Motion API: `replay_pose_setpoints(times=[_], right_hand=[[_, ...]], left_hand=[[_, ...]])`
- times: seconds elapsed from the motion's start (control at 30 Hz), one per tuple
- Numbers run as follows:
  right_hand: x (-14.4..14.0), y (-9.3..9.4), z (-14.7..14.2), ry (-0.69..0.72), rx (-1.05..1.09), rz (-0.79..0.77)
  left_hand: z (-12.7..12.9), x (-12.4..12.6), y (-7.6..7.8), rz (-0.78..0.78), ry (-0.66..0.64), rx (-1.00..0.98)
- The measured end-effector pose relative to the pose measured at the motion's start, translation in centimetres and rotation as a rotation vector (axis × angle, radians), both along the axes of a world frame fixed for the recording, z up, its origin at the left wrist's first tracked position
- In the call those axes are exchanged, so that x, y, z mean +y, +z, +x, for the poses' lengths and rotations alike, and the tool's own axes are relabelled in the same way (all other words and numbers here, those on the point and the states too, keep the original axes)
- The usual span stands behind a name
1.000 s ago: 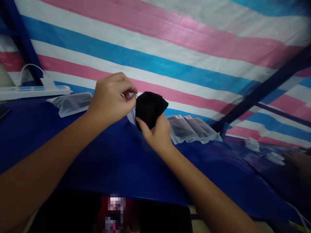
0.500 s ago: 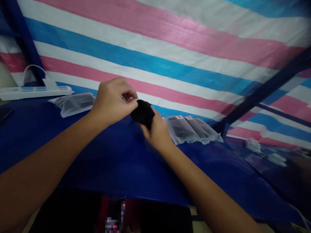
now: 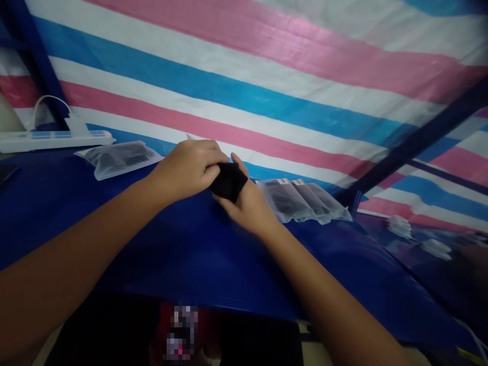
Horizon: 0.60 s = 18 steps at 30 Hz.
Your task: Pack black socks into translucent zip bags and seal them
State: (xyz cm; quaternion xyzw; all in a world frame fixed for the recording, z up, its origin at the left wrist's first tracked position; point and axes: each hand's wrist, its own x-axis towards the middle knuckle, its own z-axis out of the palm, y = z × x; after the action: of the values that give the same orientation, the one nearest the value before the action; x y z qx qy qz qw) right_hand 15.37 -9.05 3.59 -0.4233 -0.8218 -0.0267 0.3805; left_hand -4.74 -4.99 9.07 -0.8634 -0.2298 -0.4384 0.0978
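Observation:
A small bundle of black cloth (image 3: 229,182) is held between my two hands, above the blue tabletop (image 3: 198,254). My right hand (image 3: 249,201) wraps round its right side, thumb below and fingers behind. On its upper left edge, my left hand (image 3: 194,168) closes with bent fingers and thumb against the cloth. What exactly the cloth piece is, I cannot make out. Behind my left hand a small pale tip pokes up; most of it is hidden. To the left lies a frosted zip bag (image 3: 122,158) with something dark inside.
Several frosted bags (image 3: 290,201) with dark contents overlap right of my hands. A white power strip (image 3: 53,141) with a plug lies at far left, near a dark flat object (image 3: 6,173). Striped sheeting (image 3: 236,96) hangs behind. More clear packets (image 3: 436,249) lie on the surface at right.
My left hand has moved right and slightly down, closing over the cloth's edge. The cloth has shifted slightly right and looks more compact. A pale tip now shows behind the left hand.

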Motion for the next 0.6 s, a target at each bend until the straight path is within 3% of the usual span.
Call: replay_pose_setpoints(times=[0.2, 0.6], right_hand=[[0.1, 0.3, 0.0, 0.102, 0.074, 0.036], [0.0, 0.4, 0.2, -0.004, -0.052, 0.067]], left_hand=[[-0.2, 0.4, 0.0, -0.061, -0.077, -0.095], [-0.1, 0.1, -0.4, 0.052, 0.039, -0.082]])
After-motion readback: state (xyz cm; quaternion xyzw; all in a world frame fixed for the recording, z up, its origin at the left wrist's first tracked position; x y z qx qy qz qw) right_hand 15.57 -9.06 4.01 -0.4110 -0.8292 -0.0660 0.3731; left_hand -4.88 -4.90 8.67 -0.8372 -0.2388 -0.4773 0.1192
